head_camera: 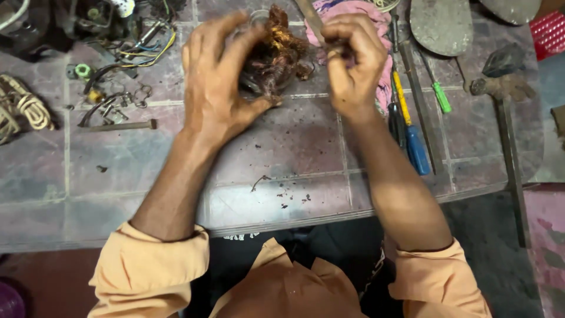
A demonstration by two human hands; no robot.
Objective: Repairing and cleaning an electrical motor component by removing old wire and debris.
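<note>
The left hand (215, 82) wraps around a tangled ball of burnt copper wire (276, 50), up at twelve o'clock on the tiled floor (282, 153). The right hand (351, 59) pinches a thin metal rod (312, 20) touching it. A blue-handled screwdriver (416, 147) lies at three o'clock.

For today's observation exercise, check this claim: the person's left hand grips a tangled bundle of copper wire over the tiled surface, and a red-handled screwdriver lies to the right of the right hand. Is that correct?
Not quite. In the head view the left hand does grip the copper wire bundle over the tiled surface, but the screwdriver right of the right hand has a blue handle, not red.
</note>
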